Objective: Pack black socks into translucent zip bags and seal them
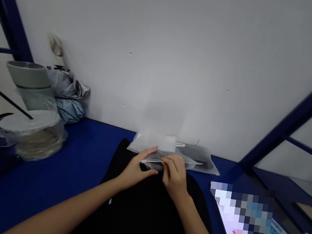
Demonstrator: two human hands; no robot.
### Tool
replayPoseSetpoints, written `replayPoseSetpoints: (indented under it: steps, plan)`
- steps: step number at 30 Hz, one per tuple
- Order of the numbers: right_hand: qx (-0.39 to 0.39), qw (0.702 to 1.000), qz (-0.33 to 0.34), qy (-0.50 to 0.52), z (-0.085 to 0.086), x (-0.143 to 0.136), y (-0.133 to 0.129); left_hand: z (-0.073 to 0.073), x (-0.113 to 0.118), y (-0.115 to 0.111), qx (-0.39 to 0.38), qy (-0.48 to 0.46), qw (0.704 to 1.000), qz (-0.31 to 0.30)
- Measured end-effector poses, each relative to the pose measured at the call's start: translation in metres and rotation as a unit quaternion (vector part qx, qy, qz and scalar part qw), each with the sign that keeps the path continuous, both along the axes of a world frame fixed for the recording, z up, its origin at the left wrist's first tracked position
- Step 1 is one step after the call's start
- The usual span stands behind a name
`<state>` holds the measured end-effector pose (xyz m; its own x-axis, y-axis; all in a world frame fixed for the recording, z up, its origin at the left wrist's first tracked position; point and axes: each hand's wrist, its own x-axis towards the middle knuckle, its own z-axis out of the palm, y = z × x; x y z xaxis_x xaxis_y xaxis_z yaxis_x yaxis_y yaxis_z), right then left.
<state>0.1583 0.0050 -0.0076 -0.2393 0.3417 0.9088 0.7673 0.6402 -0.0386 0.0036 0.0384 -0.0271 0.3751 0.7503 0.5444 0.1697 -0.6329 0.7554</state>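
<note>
Pinches the bag (160, 155) in the right hand (176, 173), holds the left hand (137, 171) spread at its edge, perhaps for steadiness.

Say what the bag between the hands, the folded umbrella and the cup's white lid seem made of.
Bag: thin frosted plastic, judging by its cloudy see-through look. Folded umbrella: probably synthetic fabric, perhaps coated, as it bunches in creases with a silvery sheen. White lid: smooth, evenly pale, stiff-looking, so likely plastic, but unsure.

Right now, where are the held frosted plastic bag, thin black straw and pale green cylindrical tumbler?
Held frosted plastic bag (164, 152), head view: near its middle.
Thin black straw (13, 103), head view: mid-length.
Pale green tumbler (29, 78), head view: upper section.
</note>
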Motion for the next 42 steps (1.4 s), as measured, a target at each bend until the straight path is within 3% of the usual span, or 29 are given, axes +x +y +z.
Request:
replayPoseSetpoints:
  steps: [13,26,34,42]
  plan:
    - [0.043,0.997,-0.036,-0.051,0.003,-0.002,0.001,0.0,0.004,-0.001,-0.024,-0.04,0.999,0.023]
    - [-0.021,0.997,-0.064,-0.038,0.007,0.001,-0.006,0.007,0.004,0.001,-0.069,-0.068,0.995,0.022]
    - [-0.05,0.999,0.0,0.01,0.008,0.003,-0.01,0.001,0.004,-0.003,-0.018,-0.057,0.998,0.01]
    - [-0.012,0.998,-0.011,-0.061,0.007,0.004,-0.009,0.006,0.006,-0.008,-0.028,-0.075,0.996,0.029]
